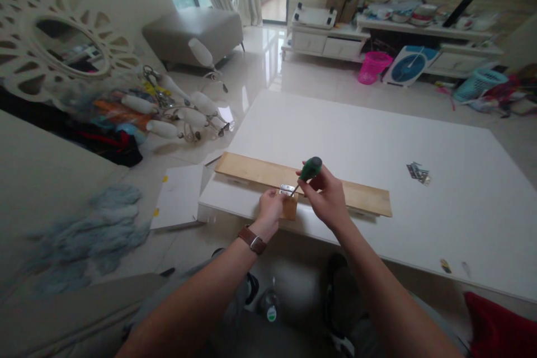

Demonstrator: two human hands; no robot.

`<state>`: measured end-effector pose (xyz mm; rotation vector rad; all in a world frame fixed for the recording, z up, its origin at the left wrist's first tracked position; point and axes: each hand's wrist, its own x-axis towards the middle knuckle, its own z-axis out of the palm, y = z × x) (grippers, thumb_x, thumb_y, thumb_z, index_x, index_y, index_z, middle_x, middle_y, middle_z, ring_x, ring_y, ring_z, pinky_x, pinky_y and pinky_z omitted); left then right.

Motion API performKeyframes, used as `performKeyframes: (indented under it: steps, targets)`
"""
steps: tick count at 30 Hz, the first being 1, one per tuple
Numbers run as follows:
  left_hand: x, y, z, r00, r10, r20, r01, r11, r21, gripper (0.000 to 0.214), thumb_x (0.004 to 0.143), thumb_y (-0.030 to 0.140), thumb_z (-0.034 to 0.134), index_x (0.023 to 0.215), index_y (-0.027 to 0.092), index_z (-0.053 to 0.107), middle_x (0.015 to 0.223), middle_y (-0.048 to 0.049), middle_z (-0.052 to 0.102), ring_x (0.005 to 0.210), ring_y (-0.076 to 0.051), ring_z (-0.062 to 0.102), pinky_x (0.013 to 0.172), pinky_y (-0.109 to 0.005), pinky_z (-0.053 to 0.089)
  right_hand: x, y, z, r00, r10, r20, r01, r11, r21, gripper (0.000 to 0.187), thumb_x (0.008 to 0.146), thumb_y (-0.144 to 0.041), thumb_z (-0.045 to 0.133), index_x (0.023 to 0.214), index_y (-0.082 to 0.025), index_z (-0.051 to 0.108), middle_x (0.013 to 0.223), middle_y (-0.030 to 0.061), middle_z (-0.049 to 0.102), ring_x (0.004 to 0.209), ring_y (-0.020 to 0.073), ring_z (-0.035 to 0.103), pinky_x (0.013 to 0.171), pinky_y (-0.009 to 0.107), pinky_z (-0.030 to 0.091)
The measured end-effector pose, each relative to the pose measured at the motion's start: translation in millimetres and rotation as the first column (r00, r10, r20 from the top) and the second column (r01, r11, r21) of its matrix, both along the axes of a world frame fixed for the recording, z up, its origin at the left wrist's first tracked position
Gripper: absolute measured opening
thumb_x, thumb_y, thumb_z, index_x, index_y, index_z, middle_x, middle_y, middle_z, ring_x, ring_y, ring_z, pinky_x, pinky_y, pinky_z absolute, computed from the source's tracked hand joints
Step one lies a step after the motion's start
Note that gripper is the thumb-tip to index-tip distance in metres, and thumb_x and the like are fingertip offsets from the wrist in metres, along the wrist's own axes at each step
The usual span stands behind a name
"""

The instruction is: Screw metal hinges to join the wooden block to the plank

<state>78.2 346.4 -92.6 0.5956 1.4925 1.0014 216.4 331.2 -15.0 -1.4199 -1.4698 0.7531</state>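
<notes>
My right hand (325, 193) grips a screwdriver (311, 169) by its green handle. The shaft slants down to the left, its tip at a silver metal hinge (287, 190). One leaf of the hinge lies against a long pale wooden board (251, 169), the other on a small brown wooden block (289, 210) at the board's near edge. My left hand (269, 210), with a brown-strapped watch on the wrist, has its fingers closed at the left side of the block and hinge. The screw, if any, is too small to make out.
The board lies along the near edge of a large white panel (310, 117). Several loose hinges (418, 173) rest on the panel at right. A smaller white panel (178, 196) lies at left, near a chandelier (188, 114) on the floor. A bottle (269, 305) stands by my feet.
</notes>
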Motion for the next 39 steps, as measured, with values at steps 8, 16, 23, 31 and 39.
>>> performKeyframes:
  steps: [8, 16, 23, 31, 39]
  targets:
    - [-0.1, 0.3, -1.0, 1.000, 0.006, 0.018, -0.006, 1.000, -0.017, 0.016, 0.065, 0.013, 0.080, 0.075, 0.017, 0.067, 0.076, -0.0059, 0.073, 0.077, -0.020, 0.067, 0.076, -0.030, 0.050, -2.6, 2.2, -1.7, 0.999, -0.051, 0.007, 0.051, 0.998, 0.024, 0.029, 0.085, -0.037, 0.075, 0.108, -0.022, 0.068, 0.085, 0.0025, 0.071, 0.065, 0.0162, 0.061, 0.059, 0.031, 0.050]
    - [-2.3, -0.3, -0.8, 1.000, -0.002, 0.009, 0.002, 1.000, -0.021, 0.017, 0.064, 0.014, 0.081, 0.076, 0.018, 0.069, 0.075, -0.0051, 0.074, 0.075, -0.020, 0.066, 0.074, -0.029, 0.050, 4.2, 3.6, -0.1, 0.999, 0.004, 0.044, -0.005, 0.999, 0.032, 0.036, 0.087, -0.037, 0.076, 0.120, -0.024, 0.069, 0.081, 0.0001, 0.071, 0.059, 0.0148, 0.059, 0.060, 0.033, 0.051]
    - [-1.6, 0.9, 6.8, 1.000, 0.000, -0.012, 0.000, 1.000, -0.031, 0.013, 0.066, 0.011, 0.078, 0.074, 0.017, 0.070, 0.080, -0.0074, 0.076, 0.077, -0.020, 0.067, 0.075, -0.030, 0.050, 1.5, 5.5, 1.9, 0.999, -0.005, -0.037, 0.006, 1.000, 0.023, 0.045, 0.085, -0.035, 0.073, 0.127, -0.021, 0.065, 0.104, 0.0081, 0.077, 0.070, 0.0178, 0.064, 0.062, 0.033, 0.052]
    - [-2.5, 0.1, 0.2, 0.999, -0.013, -0.039, 0.013, 1.000, -0.007, 0.014, 0.064, 0.013, 0.079, 0.074, 0.016, 0.071, 0.077, -0.0061, 0.072, 0.079, -0.021, 0.064, 0.080, -0.032, 0.048, 3.3, -0.6, 0.4, 0.999, 0.007, -0.034, -0.007, 1.000, 0.020, 0.048, 0.089, -0.036, 0.072, 0.134, -0.022, 0.064, 0.108, 0.0086, 0.082, 0.070, 0.0184, 0.070, 0.067, 0.036, 0.059]
    - [-1.5, 0.2, 0.8, 1.000, 0.001, -0.027, -0.001, 1.000, -0.017, 0.018, 0.065, 0.012, 0.080, 0.078, 0.016, 0.070, 0.081, -0.0067, 0.074, 0.080, -0.020, 0.066, 0.079, -0.031, 0.050, 3.8, 2.4, 1.1, 0.999, -0.039, -0.033, 0.041, 0.998, 0.049, 0.039, 0.084, -0.034, 0.078, 0.120, -0.023, 0.066, 0.097, 0.0042, 0.078, 0.071, 0.0176, 0.068, 0.064, 0.033, 0.056]
